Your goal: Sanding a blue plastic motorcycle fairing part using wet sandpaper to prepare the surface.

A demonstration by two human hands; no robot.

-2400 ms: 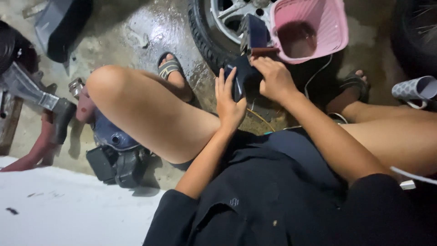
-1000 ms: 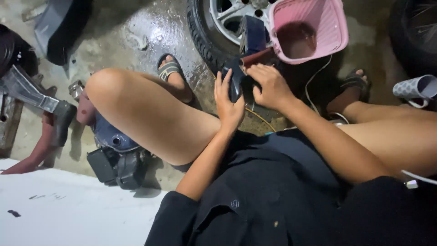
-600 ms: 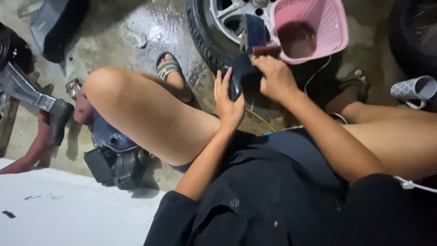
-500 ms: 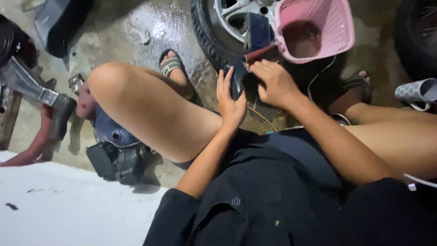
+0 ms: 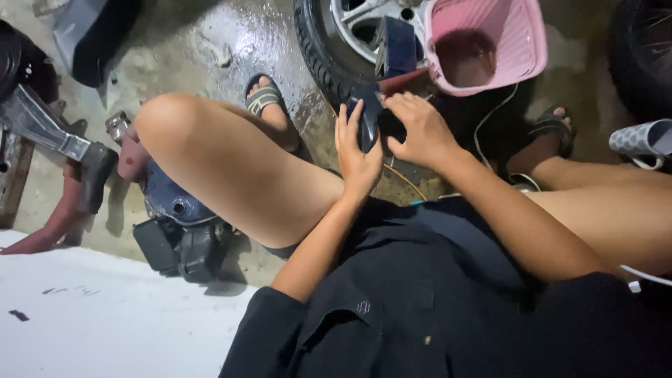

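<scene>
I sit low with my knees apart, and both hands meet in front of me on a small dark part. My left hand steadies that dark part from its left side, fingers pointing up. My right hand curls over its right side and top. A reddish-brown rod-like piece sticks out just above my right hand; whether the fingers grip it I cannot tell. Right behind the hands lies a tyre with a silver alloy wheel, and a pink plastic basket rests against it.
The concrete floor is wet near the wheel. A dark blue engine-like unit with black parts lies under my left knee, beside a red and grey metal arm. A thin cable trails by my right foot. A white surface fills the lower left.
Both hands stay on the dark part, with small shifts of the right fingers over it. The view wobbles slightly; nothing else has moved.
</scene>
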